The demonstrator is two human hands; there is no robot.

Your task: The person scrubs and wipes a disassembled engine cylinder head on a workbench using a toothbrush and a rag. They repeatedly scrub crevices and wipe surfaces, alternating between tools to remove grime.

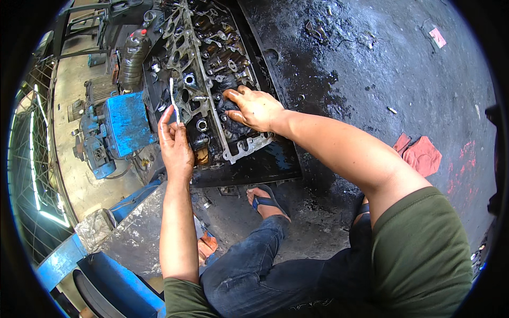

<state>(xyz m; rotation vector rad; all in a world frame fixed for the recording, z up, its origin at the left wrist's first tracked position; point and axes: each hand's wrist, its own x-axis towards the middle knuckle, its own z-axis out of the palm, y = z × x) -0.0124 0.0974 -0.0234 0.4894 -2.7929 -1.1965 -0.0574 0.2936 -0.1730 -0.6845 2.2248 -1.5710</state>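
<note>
A grimy metal engine cylinder head (pixel 214 114) lies in a black tray (pixel 249 172) in front of me. My left hand (pixel 176 146) is at its left side, closed on a slim toothbrush (pixel 173 95) whose white head points away from me. My right hand (pixel 254 109) rests over the right part of the cylinder head, fingers bent and smeared with dark oil. Under those fingers is a dark, greasy clump that looks like a rag (pixel 229 82); the palm hides part of it.
Left of the tray stand a dark plastic bottle (pixel 133 61) with a red cap and a blue metal box (pixel 128 123) beside a motor. On the oily floor to the right lie red cloths (pixel 422 155) and a pink scrap (pixel 437 37). My sandalled foot (pixel 265 204) is near the tray's front edge.
</note>
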